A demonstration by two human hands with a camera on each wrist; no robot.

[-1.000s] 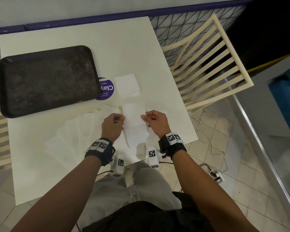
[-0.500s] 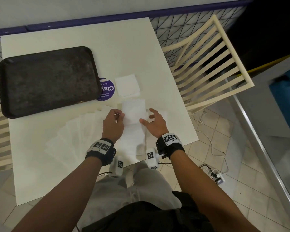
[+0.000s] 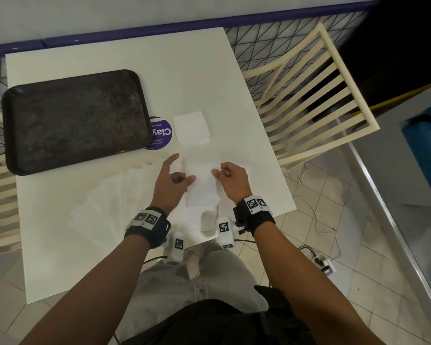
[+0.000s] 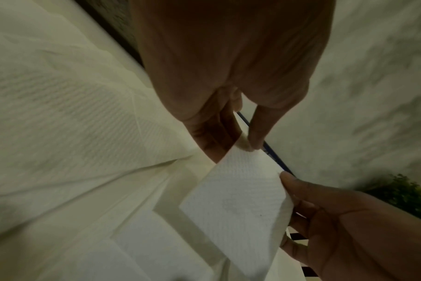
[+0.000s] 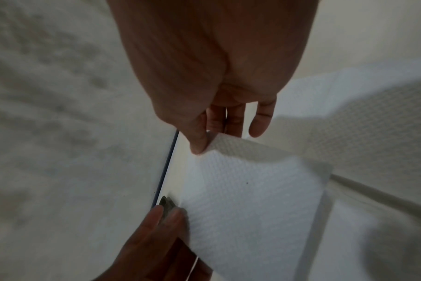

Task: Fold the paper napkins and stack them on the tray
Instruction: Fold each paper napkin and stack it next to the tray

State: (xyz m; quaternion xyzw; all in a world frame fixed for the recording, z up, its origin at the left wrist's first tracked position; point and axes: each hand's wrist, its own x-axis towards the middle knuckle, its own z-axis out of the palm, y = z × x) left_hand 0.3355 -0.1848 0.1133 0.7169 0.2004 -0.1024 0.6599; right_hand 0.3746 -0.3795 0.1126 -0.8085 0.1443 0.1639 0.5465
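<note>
Between both hands' fingers (image 4: 256, 131), pinched napkin (image 3: 202, 179)

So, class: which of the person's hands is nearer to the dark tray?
Left. The left hand sits just off the near right corner of the tray, while the right hand is further right, across the napkin both hands hold.

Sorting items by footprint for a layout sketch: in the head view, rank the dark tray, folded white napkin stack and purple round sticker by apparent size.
1. Dark rectangular tray
2. Folded white napkin stack
3. Purple round sticker; partly hidden under the tray, so its rank against the stack is unsure.
</note>
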